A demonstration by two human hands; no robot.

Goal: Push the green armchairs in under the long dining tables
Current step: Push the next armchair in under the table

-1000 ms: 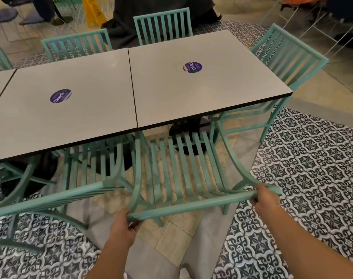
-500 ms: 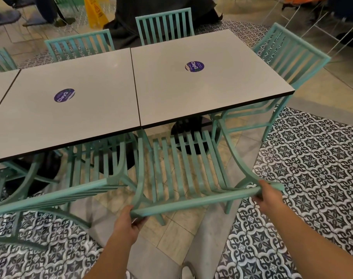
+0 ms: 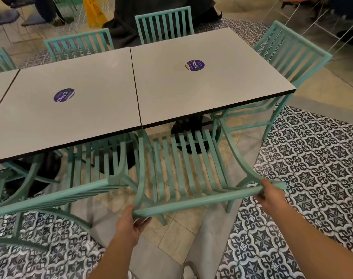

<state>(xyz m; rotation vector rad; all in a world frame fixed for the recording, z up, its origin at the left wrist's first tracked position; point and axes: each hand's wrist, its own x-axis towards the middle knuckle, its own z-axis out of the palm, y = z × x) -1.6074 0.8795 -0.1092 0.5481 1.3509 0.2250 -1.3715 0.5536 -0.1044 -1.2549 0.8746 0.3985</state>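
A green slatted armchair [image 3: 191, 201] stands in front of me at the near edge of the long grey dining table [image 3: 212, 87], its seat partly under the tabletop. My left hand [image 3: 131, 224] grips the left end of its top back rail. My right hand [image 3: 269, 195] grips the right end of the same rail. A second green armchair [image 3: 56, 195] stands to its left, seat partly under the neighbouring tabletop [image 3: 71, 117].
Another green armchair [image 3: 292, 57] sits at the table's right end, and more [image 3: 163, 23] line the far side. Black table bases [image 3: 193, 127] stand beneath. A yellow floor sign [image 3: 95, 9] and seated people's legs are at the back. Patterned tiles cover the floor.
The armchair in my hands has shifted slightly forward toward the table, and both hands have moved with its back rail.
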